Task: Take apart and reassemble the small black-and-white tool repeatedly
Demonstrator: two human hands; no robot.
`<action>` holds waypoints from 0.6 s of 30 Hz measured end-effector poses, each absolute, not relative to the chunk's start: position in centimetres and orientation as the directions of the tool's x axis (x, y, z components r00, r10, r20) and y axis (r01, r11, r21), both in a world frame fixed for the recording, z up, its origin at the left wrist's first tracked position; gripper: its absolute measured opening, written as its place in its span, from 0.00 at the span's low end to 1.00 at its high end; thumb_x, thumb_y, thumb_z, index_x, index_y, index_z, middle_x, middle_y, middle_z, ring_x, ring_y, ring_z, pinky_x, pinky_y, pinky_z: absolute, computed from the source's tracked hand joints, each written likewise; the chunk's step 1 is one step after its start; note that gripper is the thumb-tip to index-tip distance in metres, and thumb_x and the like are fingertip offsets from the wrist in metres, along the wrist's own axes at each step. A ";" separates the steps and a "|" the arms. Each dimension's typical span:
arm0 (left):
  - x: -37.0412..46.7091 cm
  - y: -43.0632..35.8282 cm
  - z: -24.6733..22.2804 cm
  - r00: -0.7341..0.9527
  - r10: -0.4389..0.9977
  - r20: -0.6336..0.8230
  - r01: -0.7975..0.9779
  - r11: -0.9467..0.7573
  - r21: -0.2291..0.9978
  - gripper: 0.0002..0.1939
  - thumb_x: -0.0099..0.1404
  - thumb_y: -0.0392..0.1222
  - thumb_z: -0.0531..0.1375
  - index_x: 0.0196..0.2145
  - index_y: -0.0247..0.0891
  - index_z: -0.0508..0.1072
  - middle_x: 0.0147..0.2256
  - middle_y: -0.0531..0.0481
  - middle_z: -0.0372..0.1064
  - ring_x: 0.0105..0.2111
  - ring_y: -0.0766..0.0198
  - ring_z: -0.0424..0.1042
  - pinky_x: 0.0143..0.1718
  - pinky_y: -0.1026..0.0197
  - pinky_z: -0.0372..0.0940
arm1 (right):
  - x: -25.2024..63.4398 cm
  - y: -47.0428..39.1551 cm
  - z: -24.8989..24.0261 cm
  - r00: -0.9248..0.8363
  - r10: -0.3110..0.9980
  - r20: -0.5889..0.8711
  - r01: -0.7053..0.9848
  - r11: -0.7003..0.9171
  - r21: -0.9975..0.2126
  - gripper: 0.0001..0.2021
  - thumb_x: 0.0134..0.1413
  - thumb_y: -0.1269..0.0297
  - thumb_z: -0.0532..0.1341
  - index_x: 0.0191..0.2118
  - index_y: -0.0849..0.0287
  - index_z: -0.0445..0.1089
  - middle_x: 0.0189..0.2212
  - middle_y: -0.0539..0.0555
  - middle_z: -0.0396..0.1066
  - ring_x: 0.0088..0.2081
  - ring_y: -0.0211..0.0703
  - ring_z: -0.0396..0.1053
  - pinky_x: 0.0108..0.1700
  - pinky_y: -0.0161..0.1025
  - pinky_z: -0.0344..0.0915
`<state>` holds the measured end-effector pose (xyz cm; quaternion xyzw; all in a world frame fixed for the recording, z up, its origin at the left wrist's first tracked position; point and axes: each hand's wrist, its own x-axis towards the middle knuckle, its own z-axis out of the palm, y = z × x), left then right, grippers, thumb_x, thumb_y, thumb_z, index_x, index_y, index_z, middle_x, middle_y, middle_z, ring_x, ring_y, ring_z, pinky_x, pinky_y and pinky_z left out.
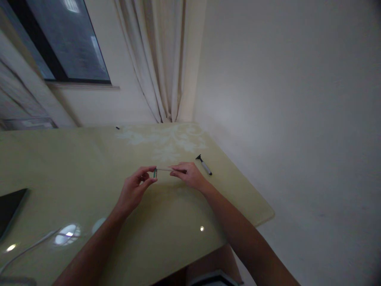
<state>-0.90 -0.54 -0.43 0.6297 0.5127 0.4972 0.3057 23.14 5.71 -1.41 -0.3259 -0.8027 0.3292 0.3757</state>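
Both my hands meet over the middle of a pale yellow-green table point(74, 159). My left hand point(135, 191) pinches the small head end of a slim razor point(163, 170) between thumb and fingertips. My right hand point(190, 174) grips the other end of the same razor, its handle, which runs level between the two hands. A second razor point(204, 165) with a dark head and a light handle lies on the table just right of my right hand, untouched.
A dark flat device point(10, 206) lies at the table's left edge, with a white cable point(29, 248) near the front left. A tiny dark object point(118, 128) sits at the far edge. Curtain point(160, 59), window and white wall stand behind; the table's right corner point(268, 216) is close.
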 end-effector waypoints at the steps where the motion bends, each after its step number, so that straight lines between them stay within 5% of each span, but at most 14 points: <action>1: -1.0 -0.5 -0.5 -0.016 0.951 0.310 0.340 -0.286 0.896 0.20 0.61 0.50 0.68 0.49 0.41 0.80 0.27 0.57 0.66 0.27 0.65 0.66 0.33 0.63 0.61 | 23.1 5.7 -1.4 -0.536 0.759 0.370 0.257 0.564 -0.785 0.16 0.62 0.55 0.70 0.49 0.60 0.83 0.29 0.53 0.76 0.29 0.37 0.66 0.32 0.34 0.59; 18: -1.3 -0.5 -0.8 0.030 0.946 0.322 0.318 -0.314 0.894 0.19 0.63 0.49 0.68 0.50 0.42 0.80 0.29 0.56 0.68 0.29 0.65 0.68 0.34 0.62 0.63 | 22.9 5.4 -1.1 -0.568 0.732 0.375 0.253 0.589 -0.767 0.16 0.63 0.53 0.69 0.50 0.57 0.83 0.29 0.53 0.77 0.29 0.37 0.67 0.33 0.33 0.60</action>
